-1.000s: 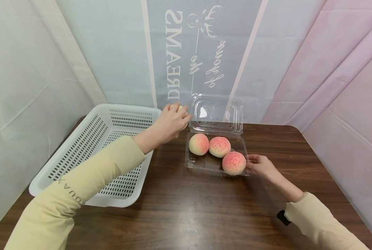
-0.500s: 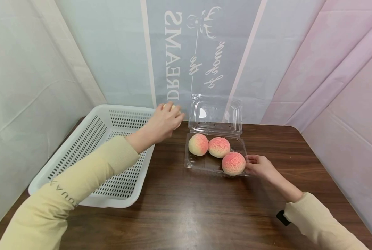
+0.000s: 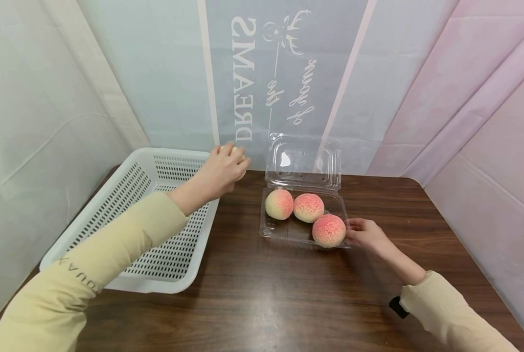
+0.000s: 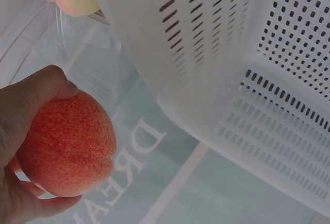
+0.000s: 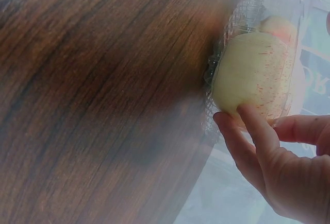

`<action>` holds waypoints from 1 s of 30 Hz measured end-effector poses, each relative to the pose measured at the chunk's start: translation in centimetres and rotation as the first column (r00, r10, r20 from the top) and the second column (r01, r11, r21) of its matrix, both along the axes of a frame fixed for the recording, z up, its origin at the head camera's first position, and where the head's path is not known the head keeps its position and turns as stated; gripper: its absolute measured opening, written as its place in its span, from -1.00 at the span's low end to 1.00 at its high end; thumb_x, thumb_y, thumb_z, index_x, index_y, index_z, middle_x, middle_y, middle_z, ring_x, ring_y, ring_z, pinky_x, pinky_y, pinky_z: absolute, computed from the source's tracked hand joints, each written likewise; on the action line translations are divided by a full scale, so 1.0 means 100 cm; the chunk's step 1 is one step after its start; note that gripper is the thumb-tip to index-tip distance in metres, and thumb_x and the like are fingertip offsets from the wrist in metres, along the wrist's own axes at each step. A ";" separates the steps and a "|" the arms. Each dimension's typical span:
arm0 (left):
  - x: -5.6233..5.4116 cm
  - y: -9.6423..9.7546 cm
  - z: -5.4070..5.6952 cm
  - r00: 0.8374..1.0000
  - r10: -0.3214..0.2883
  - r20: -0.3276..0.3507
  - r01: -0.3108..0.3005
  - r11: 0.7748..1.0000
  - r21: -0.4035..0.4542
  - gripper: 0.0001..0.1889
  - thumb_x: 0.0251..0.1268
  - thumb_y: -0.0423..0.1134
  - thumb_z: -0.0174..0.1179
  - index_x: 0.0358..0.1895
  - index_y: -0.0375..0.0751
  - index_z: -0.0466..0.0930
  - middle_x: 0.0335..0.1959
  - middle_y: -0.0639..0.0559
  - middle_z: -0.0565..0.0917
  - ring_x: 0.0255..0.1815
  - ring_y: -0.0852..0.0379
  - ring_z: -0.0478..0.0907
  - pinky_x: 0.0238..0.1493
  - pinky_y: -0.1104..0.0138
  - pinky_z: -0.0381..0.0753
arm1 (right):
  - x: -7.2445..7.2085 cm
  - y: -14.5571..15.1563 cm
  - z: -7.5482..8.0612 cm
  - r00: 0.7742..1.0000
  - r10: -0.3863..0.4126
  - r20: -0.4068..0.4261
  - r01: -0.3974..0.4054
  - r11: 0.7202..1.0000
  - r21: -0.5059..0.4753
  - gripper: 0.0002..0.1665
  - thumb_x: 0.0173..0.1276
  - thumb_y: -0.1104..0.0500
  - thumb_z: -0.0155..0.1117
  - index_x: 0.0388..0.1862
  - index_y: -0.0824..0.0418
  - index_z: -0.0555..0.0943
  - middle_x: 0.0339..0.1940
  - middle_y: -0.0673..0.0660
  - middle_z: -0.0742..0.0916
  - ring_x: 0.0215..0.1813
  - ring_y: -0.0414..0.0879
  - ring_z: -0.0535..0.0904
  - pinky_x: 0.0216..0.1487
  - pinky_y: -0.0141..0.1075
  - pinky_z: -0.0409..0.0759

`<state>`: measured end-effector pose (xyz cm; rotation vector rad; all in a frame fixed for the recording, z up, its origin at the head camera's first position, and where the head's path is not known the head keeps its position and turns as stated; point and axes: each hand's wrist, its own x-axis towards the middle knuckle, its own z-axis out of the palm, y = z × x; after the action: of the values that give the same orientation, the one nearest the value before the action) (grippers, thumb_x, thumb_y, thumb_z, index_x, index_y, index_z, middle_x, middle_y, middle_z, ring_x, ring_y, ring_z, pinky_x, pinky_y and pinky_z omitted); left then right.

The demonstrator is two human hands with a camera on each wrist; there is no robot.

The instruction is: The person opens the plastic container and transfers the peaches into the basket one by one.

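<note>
My left hand (image 3: 219, 171) holds a peach (image 4: 72, 144) up near the far right corner of the white basket (image 3: 156, 286). In the left wrist view its thumb and fingers curl round the red fruit, just outside the basket wall. To the right sits a clear plastic clamshell box (image 3: 288, 232) with its lid (image 3: 303, 161) standing up behind. Inside it are a pale-sided peach (image 3: 279, 204), a middle peach (image 3: 308, 208) and a front peach (image 3: 329, 230). My right hand (image 3: 369, 237) pinches the box's right edge, beside the front peach.
The slotted basket fills the left side of the brown wooden table (image 3: 262, 298). Behind stands a pale fabric backdrop (image 3: 173, 73) with printed lettering, and more cloth encloses both sides. A black band (image 3: 398, 307) shows at the right sleeve.
My left hand has moved left with the peach, away from the box lid and toward the basket. The right hand stays at the box edge.
</note>
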<state>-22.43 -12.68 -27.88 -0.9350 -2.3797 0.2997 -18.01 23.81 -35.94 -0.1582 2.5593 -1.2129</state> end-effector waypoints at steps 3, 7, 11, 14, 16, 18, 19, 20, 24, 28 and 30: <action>0.000 -0.003 0.000 1.000 0.005 -0.007 -0.005 1.000 0.001 -0.58 -0.27 -0.36 0.32 -0.19 -0.26 0.47 -0.12 -0.17 0.45 -0.09 -0.18 0.37 -0.20 0.02 0.45 | 0.000 0.000 0.001 1.000 -0.001 0.002 0.001 1.000 0.003 -0.47 0.33 0.30 0.02 0.12 0.71 0.23 -0.01 0.58 0.49 -0.19 -0.06 0.60 -0.29 -0.35 0.60; 0.000 -0.008 -0.001 1.000 0.015 -0.012 -0.015 1.000 -0.003 -0.57 -0.30 -0.34 0.35 -0.22 -0.26 0.45 -0.16 -0.16 0.43 -0.13 -0.17 0.35 -0.22 0.03 0.44 | 0.000 0.000 0.001 1.000 -0.001 0.000 0.001 1.000 0.016 -0.47 0.33 0.29 0.02 0.12 0.70 0.24 -0.01 0.58 0.49 -0.20 -0.05 0.60 -0.30 -0.35 0.60; -0.001 -0.013 -0.002 1.000 0.030 -0.001 -0.030 1.000 -0.005 -0.55 -0.34 -0.33 0.37 -0.23 -0.26 0.44 -0.17 -0.17 0.42 -0.12 -0.18 0.34 -0.20 0.03 0.44 | 0.000 0.000 0.001 1.000 0.000 -0.002 0.000 1.000 0.019 -0.47 0.33 0.29 0.02 0.12 0.70 0.24 -0.01 0.57 0.50 -0.20 -0.05 0.61 -0.30 -0.34 0.60; -0.001 -0.017 -0.002 0.999 0.038 0.012 -0.038 0.999 -0.004 -0.56 -0.32 -0.34 0.36 -0.23 -0.27 0.43 -0.16 -0.18 0.42 -0.10 -0.20 0.35 -0.18 0.01 0.45 | 0.000 0.001 0.000 1.000 0.001 0.001 -0.001 1.000 0.015 -0.47 0.34 0.29 0.02 0.12 0.70 0.24 -0.01 0.57 0.50 -0.19 -0.04 0.61 -0.29 -0.33 0.60; -0.001 -0.020 -0.002 0.999 0.042 0.019 -0.042 0.999 -0.004 -0.56 -0.30 -0.34 0.36 -0.22 -0.27 0.43 -0.16 -0.19 0.43 -0.09 -0.20 0.35 -0.17 0.00 0.44 | -0.001 0.001 0.000 1.000 0.002 -0.001 -0.002 1.000 0.016 -0.47 0.34 0.29 0.02 0.12 0.69 0.24 -0.02 0.56 0.51 -0.20 -0.05 0.61 -0.30 -0.33 0.60; -0.001 -0.023 -0.002 0.998 0.049 0.027 -0.049 0.999 -0.004 -0.57 -0.29 -0.35 0.35 -0.22 -0.27 0.43 -0.17 -0.19 0.42 -0.09 -0.21 0.34 -0.17 0.00 0.44 | -0.001 0.001 0.000 1.000 0.002 0.000 -0.002 1.000 0.015 -0.47 0.34 0.29 0.02 0.12 0.69 0.24 -0.01 0.56 0.51 -0.20 -0.05 0.61 -0.30 -0.33 0.60; 0.000 -0.025 -0.002 0.998 0.052 0.032 -0.052 0.999 -0.005 -0.56 -0.29 -0.34 0.36 -0.21 -0.27 0.42 -0.17 -0.18 0.42 -0.09 -0.21 0.34 -0.17 0.00 0.44 | -0.001 0.001 0.000 1.000 0.002 0.000 -0.002 1.000 0.015 -0.47 0.34 0.29 0.02 0.13 0.69 0.24 -0.01 0.56 0.51 -0.20 -0.05 0.61 -0.30 -0.34 0.60; 0.000 -0.026 -0.002 0.998 0.055 0.039 -0.054 0.999 -0.005 -0.54 -0.31 -0.34 0.38 -0.21 -0.27 0.42 -0.17 -0.19 0.41 -0.08 -0.21 0.34 -0.17 -0.01 0.44 | -0.001 0.001 -0.001 1.000 0.001 0.002 -0.001 1.000 0.014 -0.47 0.34 0.29 0.01 0.13 0.69 0.24 -0.01 0.57 0.50 -0.20 -0.05 0.61 -0.29 -0.34 0.60; 0.002 -0.032 -0.001 0.997 0.056 0.055 -0.057 0.998 0.000 -0.51 -0.31 -0.33 0.40 -0.19 -0.27 0.39 -0.14 -0.20 0.41 -0.07 -0.22 0.33 -0.16 -0.03 0.43 | -0.001 0.000 -0.001 1.000 -0.003 0.006 0.003 1.000 0.018 -0.47 0.35 0.29 0.01 0.13 0.69 0.23 0.01 0.57 0.49 -0.19 -0.05 0.60 -0.29 -0.34 0.60; 0.002 -0.037 -0.003 0.997 0.056 0.052 -0.056 0.998 0.003 -0.51 -0.30 -0.35 0.40 -0.19 -0.28 0.39 -0.13 -0.20 0.41 -0.08 -0.23 0.34 -0.18 -0.04 0.44 | -0.001 0.000 -0.001 1.000 -0.005 0.003 0.005 0.999 0.033 -0.46 0.35 0.27 0.02 0.13 0.68 0.24 0.01 0.57 0.49 -0.19 -0.05 0.60 -0.29 -0.33 0.60; 0.001 -0.039 -0.004 0.997 0.056 0.050 -0.056 0.998 0.006 -0.53 -0.30 -0.36 0.39 -0.21 -0.29 0.39 -0.14 -0.21 0.41 -0.08 -0.23 0.35 -0.18 -0.04 0.44 | -0.001 0.000 -0.001 1.000 -0.006 0.001 0.006 0.999 0.041 -0.46 0.34 0.26 0.03 0.13 0.68 0.25 0.00 0.56 0.50 -0.19 -0.04 0.60 -0.29 -0.32 0.60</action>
<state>-22.32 -16.55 -28.29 -0.8835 -2.4543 0.2925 -18.10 23.85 -36.06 -0.1415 2.5830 -1.1617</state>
